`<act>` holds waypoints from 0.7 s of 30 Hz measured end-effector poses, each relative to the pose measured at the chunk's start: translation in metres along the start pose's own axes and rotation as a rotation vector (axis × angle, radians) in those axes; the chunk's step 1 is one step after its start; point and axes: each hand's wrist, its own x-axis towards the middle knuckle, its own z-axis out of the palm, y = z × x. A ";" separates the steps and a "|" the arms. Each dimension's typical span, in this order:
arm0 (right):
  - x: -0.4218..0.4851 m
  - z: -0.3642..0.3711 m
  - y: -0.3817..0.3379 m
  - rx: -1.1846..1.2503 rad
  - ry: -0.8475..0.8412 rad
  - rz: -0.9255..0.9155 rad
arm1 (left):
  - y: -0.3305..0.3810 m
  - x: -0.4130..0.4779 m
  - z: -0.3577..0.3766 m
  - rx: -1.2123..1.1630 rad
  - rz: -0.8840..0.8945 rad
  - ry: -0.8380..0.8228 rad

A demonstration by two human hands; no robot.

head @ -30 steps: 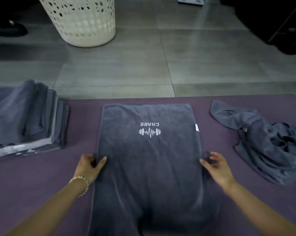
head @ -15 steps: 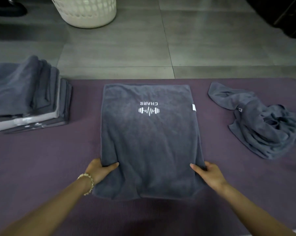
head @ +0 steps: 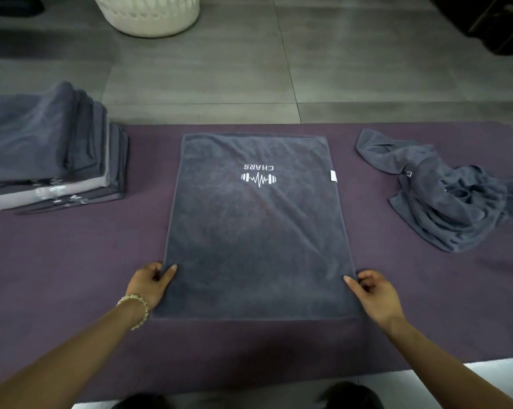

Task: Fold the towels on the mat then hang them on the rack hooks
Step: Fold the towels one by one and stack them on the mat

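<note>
Grey tile floor [head: 367,69] w/ white laundry basket [head: 149,16], dim light.

The spread towel [head: 258,231] is slate grey-blue, printed with a white logo [head: 259,177] of lettering and a barbell crossed by a pulse line. It has a white tag [head: 333,176] on its right edge. Under it, the mat [head: 72,261] is dull purple. To its left, the stack of folded towels [head: 42,154] is the same slate, with one layer that seems paler grey in the dim light. To its right, the crumpled towel [head: 444,199] matches. Beyond it, the basket [head: 152,16] is cream with round holes, and the floor tiles [head: 205,78] are grey.
</note>
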 end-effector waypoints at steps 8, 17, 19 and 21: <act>-0.005 0.008 0.000 -0.046 -0.113 0.061 | -0.013 -0.014 0.001 0.029 0.008 -0.076; 0.034 -0.006 -0.055 0.620 -0.259 0.168 | 0.041 0.011 -0.012 -0.440 -0.046 -0.010; 0.055 -0.011 -0.085 0.663 -0.248 0.083 | 0.068 0.035 -0.021 -0.476 0.009 0.042; 0.078 -0.014 -0.114 0.739 -0.168 -0.005 | 0.090 0.063 -0.029 -0.478 0.053 0.138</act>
